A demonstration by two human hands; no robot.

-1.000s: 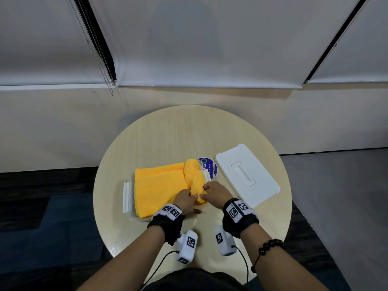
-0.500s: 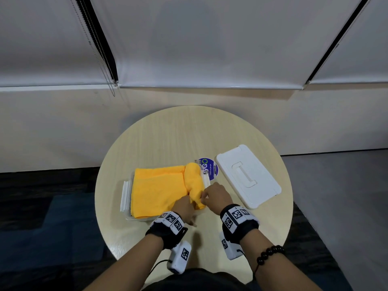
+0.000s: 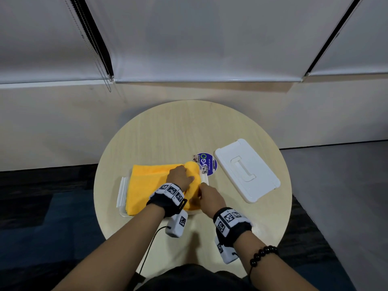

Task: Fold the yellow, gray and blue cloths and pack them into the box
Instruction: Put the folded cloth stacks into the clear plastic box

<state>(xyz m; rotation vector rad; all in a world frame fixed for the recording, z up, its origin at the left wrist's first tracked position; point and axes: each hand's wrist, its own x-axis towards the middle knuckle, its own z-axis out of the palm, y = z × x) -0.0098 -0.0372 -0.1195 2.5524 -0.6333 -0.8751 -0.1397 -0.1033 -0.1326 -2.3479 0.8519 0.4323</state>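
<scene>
The yellow cloth [image 3: 147, 185] lies left-to-right over the box [image 3: 122, 192]; the left hand [image 3: 179, 177] presses open on its bunched right end, the right hand [image 3: 210, 198] just beside, grip unclear.

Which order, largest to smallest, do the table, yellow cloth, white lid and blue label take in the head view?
1. table
2. yellow cloth and white lid: too alike to rank, and the cloth is partly covered
3. blue label
</scene>
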